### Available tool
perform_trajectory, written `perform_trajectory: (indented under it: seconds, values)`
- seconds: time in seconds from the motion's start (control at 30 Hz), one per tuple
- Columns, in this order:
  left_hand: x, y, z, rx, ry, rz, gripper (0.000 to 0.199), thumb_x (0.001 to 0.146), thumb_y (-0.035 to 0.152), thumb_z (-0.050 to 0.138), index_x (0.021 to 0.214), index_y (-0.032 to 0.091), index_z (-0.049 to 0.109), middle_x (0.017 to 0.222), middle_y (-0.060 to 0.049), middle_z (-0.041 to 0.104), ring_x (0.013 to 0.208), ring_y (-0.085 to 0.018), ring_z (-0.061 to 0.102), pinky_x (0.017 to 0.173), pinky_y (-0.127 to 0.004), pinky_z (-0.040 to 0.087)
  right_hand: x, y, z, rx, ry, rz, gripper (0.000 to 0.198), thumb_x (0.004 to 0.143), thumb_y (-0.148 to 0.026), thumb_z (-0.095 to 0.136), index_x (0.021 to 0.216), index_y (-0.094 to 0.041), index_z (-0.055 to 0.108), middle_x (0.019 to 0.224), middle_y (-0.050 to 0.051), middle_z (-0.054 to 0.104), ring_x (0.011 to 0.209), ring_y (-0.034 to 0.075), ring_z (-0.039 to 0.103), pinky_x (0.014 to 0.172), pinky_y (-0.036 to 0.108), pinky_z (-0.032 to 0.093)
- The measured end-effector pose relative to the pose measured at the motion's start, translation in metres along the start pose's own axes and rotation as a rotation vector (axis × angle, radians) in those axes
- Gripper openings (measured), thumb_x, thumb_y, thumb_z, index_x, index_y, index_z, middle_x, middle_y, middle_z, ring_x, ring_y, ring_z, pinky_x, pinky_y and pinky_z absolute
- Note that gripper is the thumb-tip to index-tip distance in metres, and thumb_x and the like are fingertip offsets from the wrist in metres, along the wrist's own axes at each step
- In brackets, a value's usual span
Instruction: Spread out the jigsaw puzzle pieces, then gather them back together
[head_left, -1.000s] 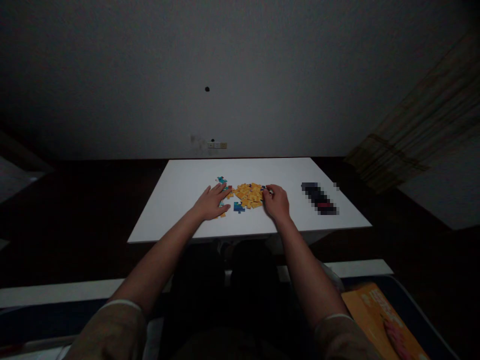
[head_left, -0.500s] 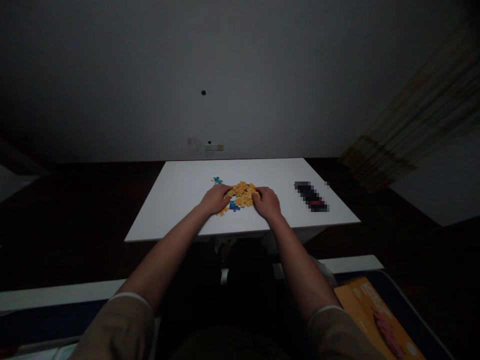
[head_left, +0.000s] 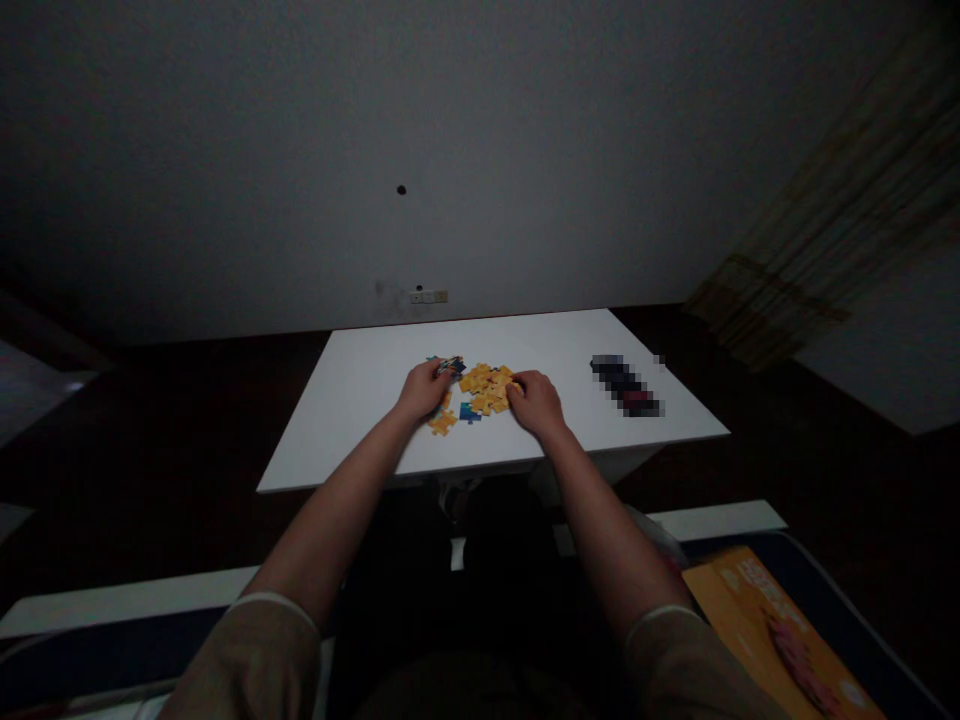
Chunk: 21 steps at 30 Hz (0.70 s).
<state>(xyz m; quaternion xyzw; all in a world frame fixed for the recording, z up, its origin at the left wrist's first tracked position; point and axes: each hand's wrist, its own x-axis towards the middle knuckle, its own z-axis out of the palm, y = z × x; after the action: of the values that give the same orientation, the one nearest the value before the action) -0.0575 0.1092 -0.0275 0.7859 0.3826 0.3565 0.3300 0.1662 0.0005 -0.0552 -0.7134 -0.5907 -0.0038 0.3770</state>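
A loose heap of yellow jigsaw puzzle pieces (head_left: 486, 386) lies on the white table between my hands. My left hand (head_left: 422, 390) is closed at the heap's left side, thumb and fingers on some dark blue puzzle pieces (head_left: 453, 366). At the right edge of the heap, my right hand (head_left: 535, 403) has curled fingers and thumb gripping yellow pieces; its fingertips are partly hidden. Just in front of the heap lies a blue puzzle piece (head_left: 470, 412). Joined or overlapping orange pieces (head_left: 442, 422) sit beside it, below my left hand.
The white table (head_left: 337, 440) stands close to a grey wall with a socket strip (head_left: 428, 297). On its right side lies a dark pixelated object (head_left: 626, 385). An orange box or packet (head_left: 780, 630) rests on the seat at my right. A curtain (head_left: 780, 280) hangs at far right.
My left hand has shifted slightly up and left, off the yellow heap, and dark blue pieces now show at its fingertips. The right hand stays at the heap's right edge. The view has tilted slightly.
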Motion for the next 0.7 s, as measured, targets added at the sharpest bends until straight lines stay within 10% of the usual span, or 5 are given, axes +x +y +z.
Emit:
perform_trajectory:
  seconds: [0.7]
  values:
    - [-0.021,0.027,0.040,-0.452,-0.025,-0.138,0.032,0.070,0.040,0.073,0.089,0.017,0.063,0.084,-0.007,0.068,0.074,-0.019,0.063,0.066,-0.033,0.052,-0.016,-0.038,-0.009,0.130,0.019,-0.126,0.039,0.088,-0.043,0.051,0.122,-0.024,0.057,0.116,0.009,0.061,0.109,0.026,0.052,0.097,0.043,0.037]
